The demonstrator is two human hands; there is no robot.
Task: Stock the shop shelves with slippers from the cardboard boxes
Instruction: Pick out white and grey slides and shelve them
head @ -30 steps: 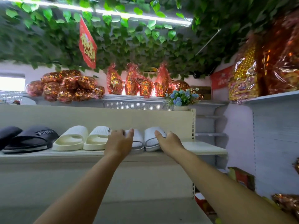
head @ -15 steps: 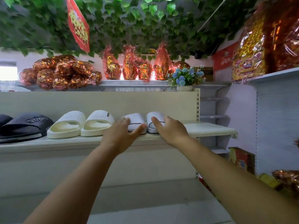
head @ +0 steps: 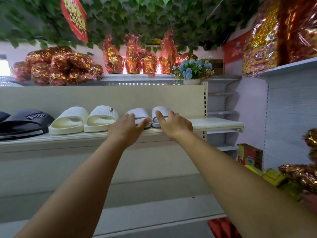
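A pair of pale grey slippers (head: 139, 113) is sitting side by side on the cream shelf (head: 216, 123), toes pointing at the back panel. The left hand (head: 127, 129) is resting on the left slipper, fingers laid loose and thumb spread, clasping nothing. The right hand (head: 175, 125) is touching the right slipper in the same relaxed way. Just to their left, cream slippers (head: 82, 120) and then black slippers (head: 25, 122) are lying in a row. Higher up, a pot of blue flowers (head: 192, 71) is standing.

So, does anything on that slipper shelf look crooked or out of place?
Nothing stands out. The black slippers, cream pair and white pair sit side by side along the shelf, heels toward the front edge. The left hand and right hand each rest on a white slipper.
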